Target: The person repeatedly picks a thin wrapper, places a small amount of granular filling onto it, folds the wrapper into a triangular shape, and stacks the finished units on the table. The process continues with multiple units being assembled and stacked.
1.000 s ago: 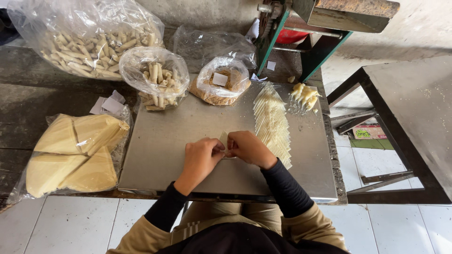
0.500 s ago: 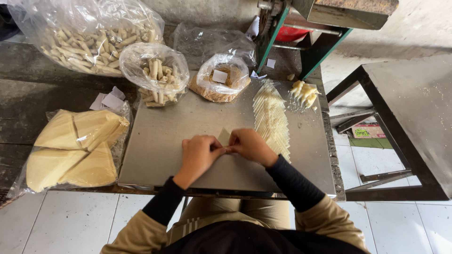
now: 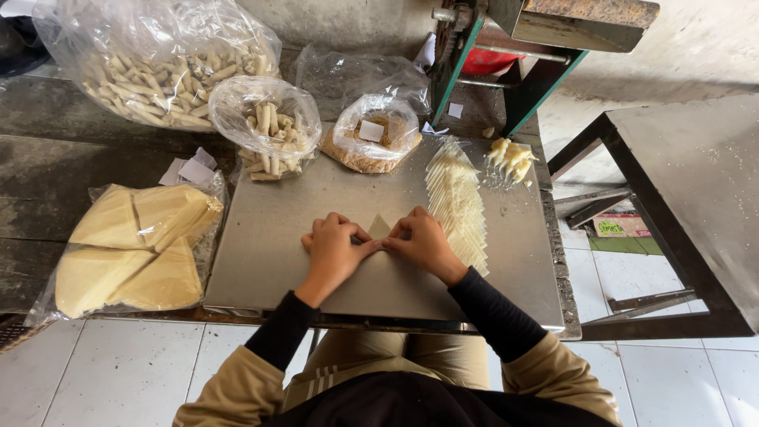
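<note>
Both hands, left [image 3: 334, 247] and right [image 3: 421, 241], pinch a thin wrapper [image 3: 379, 228] flat on the bench [image 3: 269, 237], grip closed on it; spare wrappers [image 3: 457, 202] fanned just beside, within reach.

Looks like a small snack-making workshop: steel table [image 3: 277, 237], big plastic bags of rolled snacks [image 3: 158, 71], stacked wrapper sheets [image 3: 134, 253], a green-framed machine [image 3: 538, 47], tiled floor [image 3: 103, 372].

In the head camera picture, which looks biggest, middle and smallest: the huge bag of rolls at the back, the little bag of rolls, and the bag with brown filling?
1. Huge bag of rolls, clearly the largest.
2. Little bag of rolls and bag with brown filling look about alike, so I will not rank them.
</note>
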The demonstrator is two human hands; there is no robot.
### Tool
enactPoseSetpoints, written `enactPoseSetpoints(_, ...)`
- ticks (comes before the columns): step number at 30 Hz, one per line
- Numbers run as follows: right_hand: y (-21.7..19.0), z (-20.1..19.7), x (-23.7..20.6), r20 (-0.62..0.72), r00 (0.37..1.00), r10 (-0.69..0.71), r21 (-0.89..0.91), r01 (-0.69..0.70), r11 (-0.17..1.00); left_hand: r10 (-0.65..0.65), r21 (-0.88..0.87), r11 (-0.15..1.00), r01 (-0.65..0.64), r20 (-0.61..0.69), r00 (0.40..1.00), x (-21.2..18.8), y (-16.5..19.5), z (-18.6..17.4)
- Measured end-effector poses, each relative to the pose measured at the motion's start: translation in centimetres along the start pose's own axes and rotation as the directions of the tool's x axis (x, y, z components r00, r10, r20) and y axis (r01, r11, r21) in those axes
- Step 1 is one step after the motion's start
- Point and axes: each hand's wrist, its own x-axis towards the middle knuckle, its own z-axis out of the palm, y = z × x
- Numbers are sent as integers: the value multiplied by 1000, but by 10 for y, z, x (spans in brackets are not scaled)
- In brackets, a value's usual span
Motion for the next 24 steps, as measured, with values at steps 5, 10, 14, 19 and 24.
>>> enactPoseSetpoints(5, 3, 0, -8, -92, 957, -275, -196, 253, 947, 157, 33, 987, -155, -68, 985, -5, 1, 4)
enactPoseSetpoints(10, 8, 5, -15, -141, 924, -355, -253, 313, 915, 362, 160, 928, -338, -161, 918, -16, 2, 9)
enactPoseSetpoints(14, 7, 9, -1, -194, 963, -189, -165, 158, 974, 0, 18, 1000, 0, -41, 999, 0, 6, 8)
enactPoseSetpoints(19, 7, 2, -4, -158, 925, -345, -214, 309, 927, 105, -22, 994, -109, -122, 987, -1, 4, 5)
enactPoseSetpoints(24, 6, 0, -6, -156, 904, -397, -297, 340, 892, 312, 122, 948, -295, -159, 937, -6, 1, 9)
